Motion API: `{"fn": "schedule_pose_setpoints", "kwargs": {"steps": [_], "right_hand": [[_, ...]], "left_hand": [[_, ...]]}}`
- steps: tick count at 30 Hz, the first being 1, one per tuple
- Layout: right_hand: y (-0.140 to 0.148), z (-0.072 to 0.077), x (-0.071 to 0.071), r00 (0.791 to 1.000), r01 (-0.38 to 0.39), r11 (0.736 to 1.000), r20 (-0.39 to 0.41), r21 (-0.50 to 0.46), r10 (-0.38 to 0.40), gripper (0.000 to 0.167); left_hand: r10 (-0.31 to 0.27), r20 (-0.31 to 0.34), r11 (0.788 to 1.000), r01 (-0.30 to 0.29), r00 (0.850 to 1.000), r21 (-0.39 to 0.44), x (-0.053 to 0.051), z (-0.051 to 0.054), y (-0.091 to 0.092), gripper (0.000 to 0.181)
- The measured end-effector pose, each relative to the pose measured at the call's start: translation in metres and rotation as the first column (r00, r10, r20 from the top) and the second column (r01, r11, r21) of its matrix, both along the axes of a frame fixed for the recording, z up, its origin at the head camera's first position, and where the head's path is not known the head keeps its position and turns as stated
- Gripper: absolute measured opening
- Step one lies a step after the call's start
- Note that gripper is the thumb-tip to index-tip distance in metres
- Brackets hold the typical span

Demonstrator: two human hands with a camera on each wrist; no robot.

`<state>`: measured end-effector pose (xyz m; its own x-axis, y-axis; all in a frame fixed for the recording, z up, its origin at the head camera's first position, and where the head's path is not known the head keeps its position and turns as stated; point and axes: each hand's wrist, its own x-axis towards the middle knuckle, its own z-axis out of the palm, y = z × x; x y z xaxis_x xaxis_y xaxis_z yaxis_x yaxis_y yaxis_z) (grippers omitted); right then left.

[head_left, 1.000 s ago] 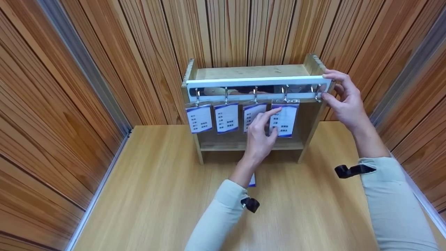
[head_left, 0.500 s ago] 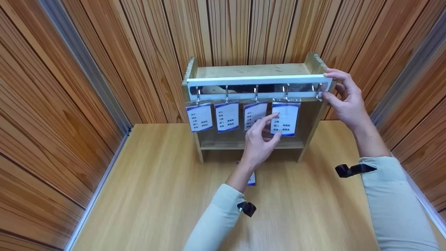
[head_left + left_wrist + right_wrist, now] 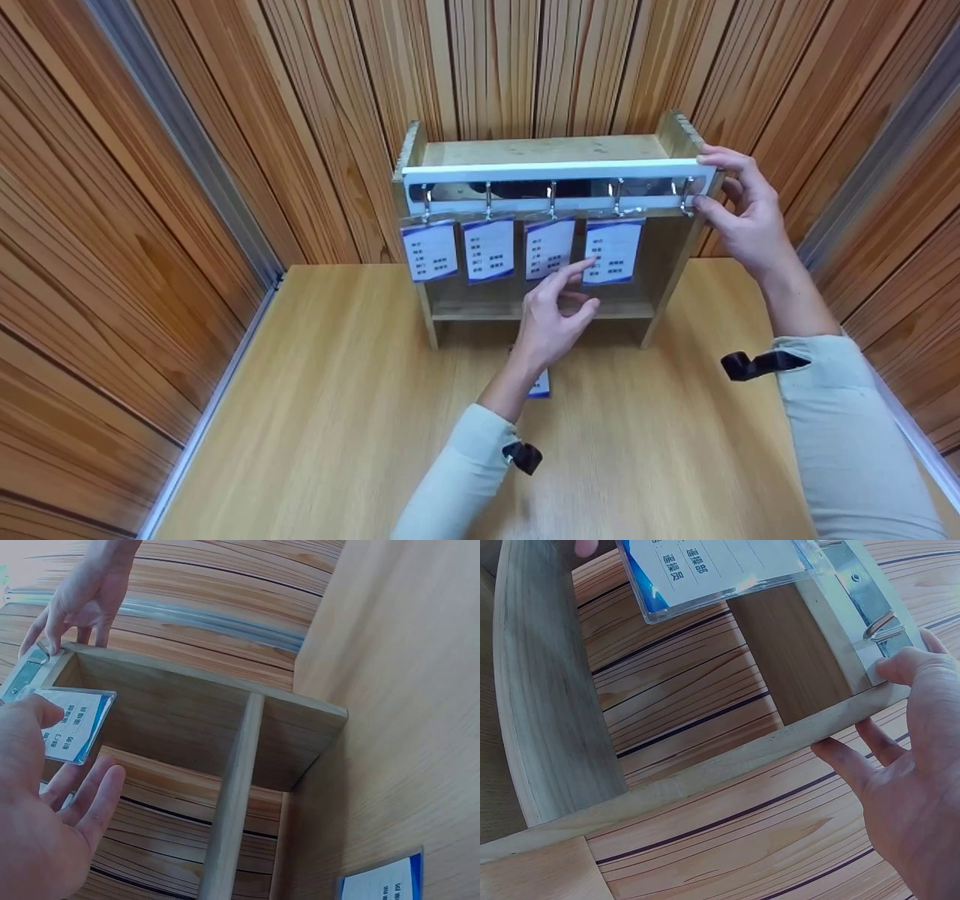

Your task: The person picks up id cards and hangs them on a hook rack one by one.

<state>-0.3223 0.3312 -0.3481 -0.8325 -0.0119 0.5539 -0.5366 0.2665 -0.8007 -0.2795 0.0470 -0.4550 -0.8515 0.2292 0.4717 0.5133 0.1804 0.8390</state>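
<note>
Several ID badges in clear plastic sleeves hang from the metal hooks of a white hook rack. My left hand is beside the rightmost hanging badge, index fingertip at its lower left edge; whether it touches cannot be told. Its thumb and fingers are spread apart, with nothing held, as the left wrist view shows around that badge. My right hand grips the rack's right end at the wooden shelf, thumb on the front and fingers behind. Beside that thumb, the end hook carries no badge.
Another badge lies on the wooden table in front of the shelf, partly hidden by my left forearm. Wood-panelled walls stand behind and on both sides.
My left hand has drawn down and slightly left, its fingers coming away from the rightmost badge, which stays hanging. My right hand keeps its grip at the rack's end.
</note>
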Motion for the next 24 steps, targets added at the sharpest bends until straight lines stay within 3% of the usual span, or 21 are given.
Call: {"fn": "schedule_pose_setpoints", "kwargs": {"steps": [15,24], "right_hand": [[-0.002,0.000,-0.001,1.000,-0.005,1.000,0.005,0.000,0.005,0.047],[0.000,0.000,-0.001,1.000,0.019,1.000,0.016,0.018,-0.020,0.047]], "left_hand": [[-0.025,0.101,1.000,0.025,0.995,0.001,0.004,-0.020,-0.015,0.057],[-0.019,0.115,0.998,0.026,0.993,-0.053,0.007,-0.035,-0.026,0.060]]}}
